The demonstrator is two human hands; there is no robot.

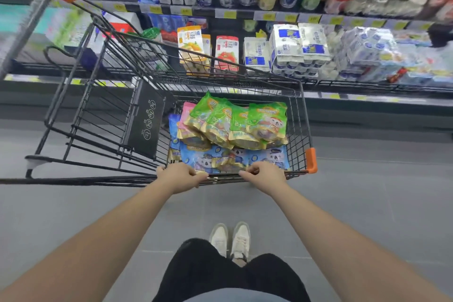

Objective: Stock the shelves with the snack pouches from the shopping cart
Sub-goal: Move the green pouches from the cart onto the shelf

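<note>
Pouches (235, 125): a loose heap in the cart (301, 130), at its right end. Green pouches (267, 117) lie on top, overlapping and tilted. Blue pouches (203, 157) lie flat beneath, against the near rim. One pink pouch (187, 115) shows at the left of the heap. None is in hand.

Handling, as judged: light, soft film bags with loose contents. They are glossy, so likely slippery, and they will sag if held by a corner. The sealed top edge or the flat middle gives the firmest hold. The green layer should come off first, since it pins the blue.

Left hand (180, 176) and right hand (266, 174): both on the near rim, with fingers (196, 174) curled round the wire, holding the cart and no pouch.

Shelves (245, 14): directly beyond the cart and stocked. The lower tier carries upright orange and red pouches (226, 54) beside white multipacks (286, 44). I cannot tell where a free slot for the cart's pouches lies.
</note>
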